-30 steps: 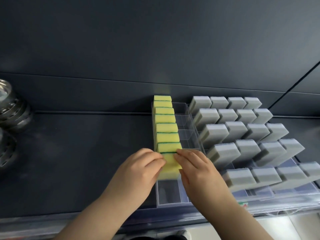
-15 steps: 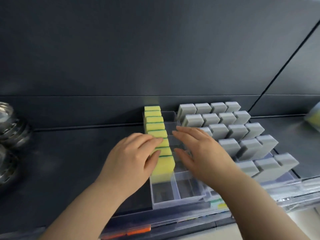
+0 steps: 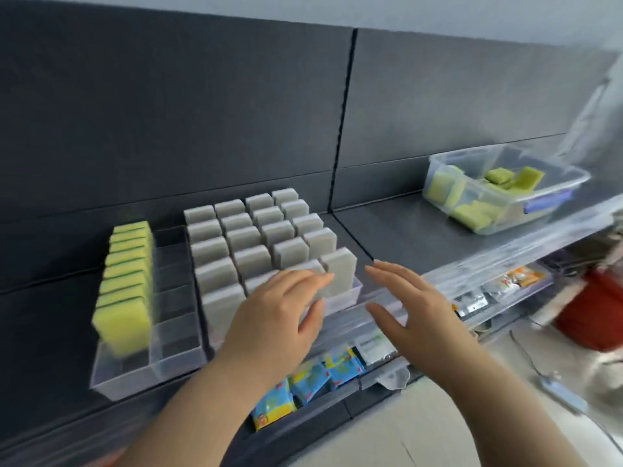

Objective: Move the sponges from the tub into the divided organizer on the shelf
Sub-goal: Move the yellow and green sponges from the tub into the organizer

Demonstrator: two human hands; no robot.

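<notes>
On the left of the dark shelf (image 3: pixel 421 237) stands a clear divided organizer (image 3: pixel 175 357). Its left column holds a row of yellow sponges (image 3: pixel 126 281) standing on edge, one behind another; the column just to the right of them shows bare compartments. Beside the organizer, a second clear tray carries a grid of grey sponges (image 3: pixel 249 237), also upright.

The left hand (image 3: pixel 273 318) hangs in front of the near right corner of that grey grid, palm down, fingers spread and loosely extended, thumb apart. It holds nothing; its fingertips overlap the nearest grey blocks, but whether they touch cannot be told through the blur. The forearm rises from the lower left of the view. The yellow row lies well to the left of this hand.

The right hand (image 3: pixel 404 308) is just beside it, also empty and spread wide, palm turned toward the left, fingers pointing up and back over the shelf's front edge. It touches nothing that can be seen. Its forearm enters from the lower right.

Farther right, near the shelf's far end, sits a clear plastic tub (image 3: pixel 559 193) with loose yellow sponges (image 3: pixel 505 183) lying jumbled inside, well apart from both hands. Below the shelf edge, small coloured packets (image 3: pixel 303 385) line a lower ledge.
</notes>
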